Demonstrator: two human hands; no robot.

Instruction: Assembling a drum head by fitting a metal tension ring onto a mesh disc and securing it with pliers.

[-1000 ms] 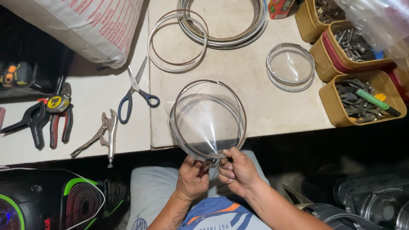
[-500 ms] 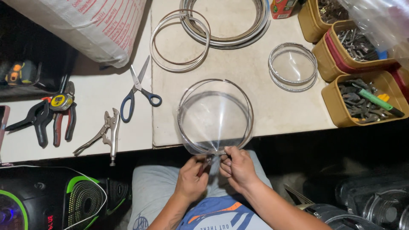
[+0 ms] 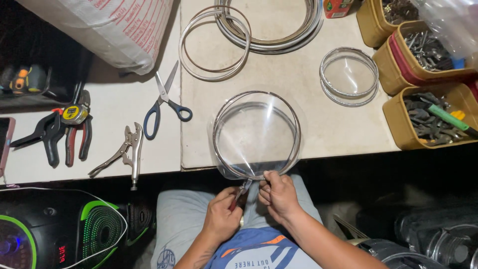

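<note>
Ring (image 3: pixel 256 134) unmoved — round, clear-filmed

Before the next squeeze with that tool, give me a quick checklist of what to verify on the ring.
1. Right hand grips the ring at its near edge: ok.
2. Left hand holds the tool with its tip at the ring's near edge: ok.
3. Tool jaws seated on the ring joint: cannot tell, fingers hide it.
4. Clear film lies across the ring, edge showing outside the rim: ok.
5. Ring clear of the scissors and locking pliers to its left: ok.
6. Ring supported: not ok; it hangs past the table edge, held only by the hands.
</note>
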